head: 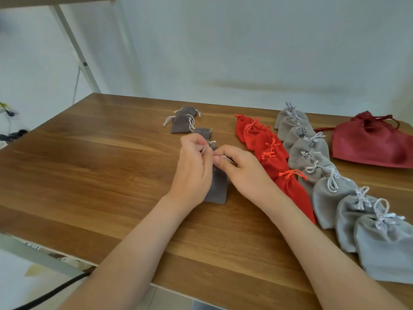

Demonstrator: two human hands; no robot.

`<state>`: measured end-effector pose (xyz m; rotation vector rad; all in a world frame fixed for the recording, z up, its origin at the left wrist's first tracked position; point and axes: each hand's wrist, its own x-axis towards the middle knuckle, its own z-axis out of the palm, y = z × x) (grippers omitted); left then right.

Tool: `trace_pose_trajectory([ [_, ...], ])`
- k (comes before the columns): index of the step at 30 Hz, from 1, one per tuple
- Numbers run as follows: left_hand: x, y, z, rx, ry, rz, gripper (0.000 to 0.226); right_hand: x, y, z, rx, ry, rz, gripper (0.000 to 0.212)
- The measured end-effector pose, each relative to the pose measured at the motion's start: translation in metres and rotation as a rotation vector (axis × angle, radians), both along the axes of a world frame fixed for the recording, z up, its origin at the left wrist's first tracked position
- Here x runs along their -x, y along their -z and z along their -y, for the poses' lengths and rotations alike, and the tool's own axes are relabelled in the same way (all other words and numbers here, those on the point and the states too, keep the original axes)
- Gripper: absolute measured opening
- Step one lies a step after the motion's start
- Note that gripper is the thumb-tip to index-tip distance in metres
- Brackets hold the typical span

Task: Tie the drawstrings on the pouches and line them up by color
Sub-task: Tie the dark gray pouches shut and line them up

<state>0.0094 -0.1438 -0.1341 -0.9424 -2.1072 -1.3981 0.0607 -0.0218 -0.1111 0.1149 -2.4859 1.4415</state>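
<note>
Both hands, left hand and right hand, pinch the pale cord at the top of a soft, flat taupe velvet pouch on the wood-grain table

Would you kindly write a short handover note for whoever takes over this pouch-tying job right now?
Hands: left hand and right hand both pinch the cords at the mouth of one dark grey pouch; the knot looks unfinished.
Done: red pouches and light grey pouches are tied, each colour in its own row on the right.
Left: finish this knot, then check the other dark grey pouches behind it, whose cords look loose. The large maroon pouch lies apart, far right.
</note>
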Motion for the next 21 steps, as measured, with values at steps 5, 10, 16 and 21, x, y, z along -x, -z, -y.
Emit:
trace_pose_trajectory([
  [5,-0.0051,-0.0045,-0.0044,0.016,-0.136,-0.042,0.023,-0.0016,-0.0002,0.0014,0.099,0.049,-0.012,0.007],
  [10,-0.0032,-0.002,-0.0054,0.155,-0.192,-0.122,0.021,0.0002,0.0048,0.0034,0.172,0.098,-0.002,0.01],
  [16,-0.0014,-0.0003,-0.0072,0.175,-0.261,-0.201,0.029,-0.0006,0.002,0.0005,0.222,0.079,-0.036,0.011],
  [21,0.0041,0.0043,-0.007,0.192,-0.268,-0.158,0.023,0.0032,0.0062,-0.0023,0.312,0.189,-0.096,0.009],
])
